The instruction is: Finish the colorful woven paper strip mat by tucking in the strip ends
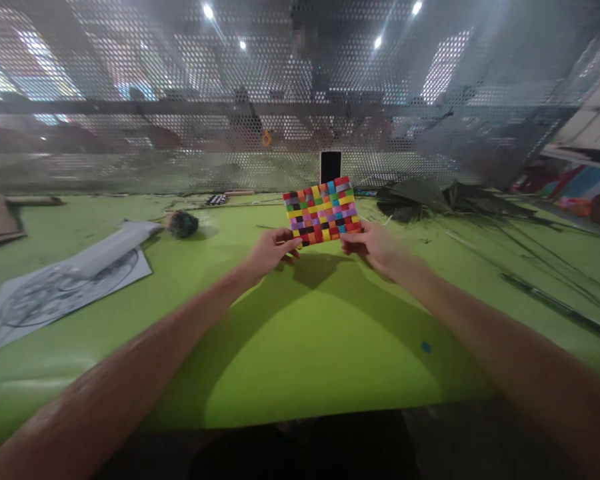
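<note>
Holding a flat, rectangular woven mat of many-coloured strips point(321, 210) upright above the green counter point(300, 333), the left hand point(270, 252) pinches its lower left corner and the right hand point(373, 245) its lower right. It looks light, thin and bendy, so edge grips at both corners suit it.

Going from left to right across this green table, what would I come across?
First the paper sheet, then dark ball, left hand, woven mat, right hand, dark leaves.
</note>
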Available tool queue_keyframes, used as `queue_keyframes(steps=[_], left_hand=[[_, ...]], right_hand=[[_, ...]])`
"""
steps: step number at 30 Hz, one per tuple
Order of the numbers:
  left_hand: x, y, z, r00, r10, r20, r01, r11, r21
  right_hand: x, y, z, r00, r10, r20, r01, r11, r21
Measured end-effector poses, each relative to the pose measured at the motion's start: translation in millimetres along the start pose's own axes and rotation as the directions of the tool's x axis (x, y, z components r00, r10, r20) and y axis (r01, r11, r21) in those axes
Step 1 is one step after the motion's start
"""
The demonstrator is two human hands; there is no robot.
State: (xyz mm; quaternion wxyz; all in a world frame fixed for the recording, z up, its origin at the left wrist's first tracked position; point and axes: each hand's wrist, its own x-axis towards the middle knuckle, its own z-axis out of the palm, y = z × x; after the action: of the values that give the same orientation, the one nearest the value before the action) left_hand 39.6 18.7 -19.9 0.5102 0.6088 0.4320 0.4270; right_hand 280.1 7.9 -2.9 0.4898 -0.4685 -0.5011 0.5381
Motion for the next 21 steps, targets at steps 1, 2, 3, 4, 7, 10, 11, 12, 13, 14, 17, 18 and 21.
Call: queue_keyframes(steps=[1, 2, 3, 4, 7, 10, 11, 12, 13, 14, 17, 18, 21], left_hand=[[1, 0, -0.8, 1.0, -0.016, -0.024, 0.016, 1.0, 0.005], [1, -1, -1.4, 0.999, -0.034, -0.042, 0.034, 0.999, 0.001], [1, -1, -1.8, 0.997, -0.049, -0.054, 0.048, 0.999, -0.013], [2, -1, -2.1, 0.996, -0.059, -0.059, 0.057, 0.998, -0.033], [3, -3, -3.0, 0.997, -0.06, -0.047, 0.056, 0.995, -0.088], [3, -4, -3.2, 0.997, -0.064, -0.034, 0.061, 0.996, -0.066], [3, -4, -2.8, 0.998, -0.062, -0.026, 0.06, 0.997, -0.051], [3, -4, -2.1, 0.998, -0.056, -0.022, 0.055, 0.998, -0.04], [2, -4, -1.2, 0.999, -0.047, -0.018, 0.046, 0.998, -0.036], [2, -4, -0.2, 0.999, -0.03, -0.017, 0.029, 0.999, -0.041], [2, -6, 1.9, 0.999, 0.043, -0.028, -0.045, 0.996, -0.078], [3, -7, 2.0, 0.997, 0.064, -0.034, -0.067, 0.994, -0.088], [5, -11, 0.8, 0.994, 0.094, -0.051, -0.098, 0.991, -0.089]], right_hand=[[1, 0, -1, 1.0, 0.004, -0.009, -0.003, 1.0, 0.017], [2, 0, -2, 1.0, 0.004, -0.014, -0.003, 1.0, 0.027], [3, 1, -2, 1.0, -0.001, -0.017, 0.001, 0.999, 0.033], [3, 1, -2, 1.0, -0.011, -0.022, 0.011, 0.999, 0.033], [2, 2, 1, 1.0, -0.019, -0.004, 0.019, 1.0, 0.018], [-1, 2, 3, 0.999, 0.024, 0.04, -0.024, 1.0, -0.006], [-2, 2, 3, 0.998, 0.038, 0.057, -0.037, 0.999, -0.018], [-3, 2, 4, 0.996, 0.048, 0.074, -0.046, 0.999, -0.028], [-4, 2, 5, 0.994, 0.053, 0.091, -0.049, 0.998, -0.037], [-5, 2, 5, 0.993, 0.053, 0.107, -0.048, 0.998, -0.044], [-8, 2, 7, 0.989, 0.045, 0.142, -0.039, 0.998, -0.049], [-9, 2, 8, 0.988, 0.044, 0.149, -0.037, 0.998, -0.049], [-10, 1, 9, 0.986, 0.051, 0.161, -0.043, 0.998, -0.052]])
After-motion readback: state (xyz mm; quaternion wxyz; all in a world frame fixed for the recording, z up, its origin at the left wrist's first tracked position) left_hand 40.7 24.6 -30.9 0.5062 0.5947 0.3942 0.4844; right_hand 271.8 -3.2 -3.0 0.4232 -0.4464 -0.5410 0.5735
